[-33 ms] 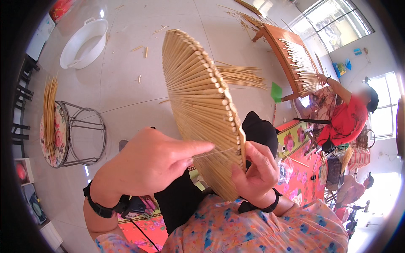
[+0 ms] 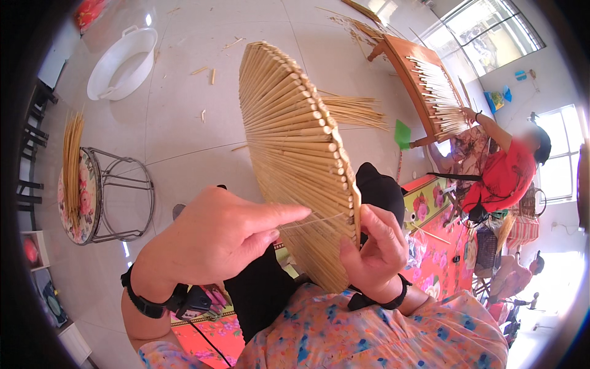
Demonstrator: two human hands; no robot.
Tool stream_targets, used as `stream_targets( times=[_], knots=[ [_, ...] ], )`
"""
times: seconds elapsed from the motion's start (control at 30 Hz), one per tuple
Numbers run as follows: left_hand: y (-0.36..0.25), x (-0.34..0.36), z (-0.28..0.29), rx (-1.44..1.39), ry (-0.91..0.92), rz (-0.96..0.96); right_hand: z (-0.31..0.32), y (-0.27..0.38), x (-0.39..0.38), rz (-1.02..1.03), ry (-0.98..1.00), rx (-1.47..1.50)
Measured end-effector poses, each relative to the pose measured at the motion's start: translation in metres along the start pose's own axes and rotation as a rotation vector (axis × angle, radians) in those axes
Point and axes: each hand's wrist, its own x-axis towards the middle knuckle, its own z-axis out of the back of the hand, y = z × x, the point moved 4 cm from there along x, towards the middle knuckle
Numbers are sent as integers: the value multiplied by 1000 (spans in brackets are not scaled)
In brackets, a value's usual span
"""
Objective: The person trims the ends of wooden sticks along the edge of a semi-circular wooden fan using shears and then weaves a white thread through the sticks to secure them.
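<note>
A round mat of pale straw-like stalks [image 2: 289, 147] stands on edge in front of me. Its stalks fan out from the lower middle, and their cut ends line the rim facing right. My right hand [image 2: 375, 246] pinches that rim between thumb and fingers. A thin, pale thread [image 2: 319, 220] runs across the stalks from my left hand [image 2: 215, 237] to the rim by my right thumb. The left index finger points along the thread, and the other fingers are curled in. Part of the thread is hidden inside the left hand.
A stool [image 2: 92, 184] at left bears a bundle of stalks [image 2: 72, 178]. Beyond it stands a white basin [image 2: 126, 74]. More stalks [image 2: 353, 111] lie on the floor behind the mat. At right, a person in red [image 2: 507, 172] reaches over stalks on a wooden table [image 2: 405, 74].
The mat's rim and my right hand have shifted very slightly to the right. My left hand stays almost in place.
</note>
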Motion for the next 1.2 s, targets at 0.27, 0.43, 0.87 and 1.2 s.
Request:
stream_targets(
  times=[0.27, 0.43, 0.87, 1.2],
  knots=[
    [-5, 7, -14, 81, -62, -81, 0, 0, -2, -31, 16, 58],
    [-4, 9, -14, 105, -81, -105, 0, -2, -2, -40, 11, 62],
    [-3, 12, -15, 92, -71, -114, 2, -2, -3, -49, 34, 79],
    [0, 15, -11, 162, -113, -196, 0, -4, -1, -61, 30, 117]
  ],
)
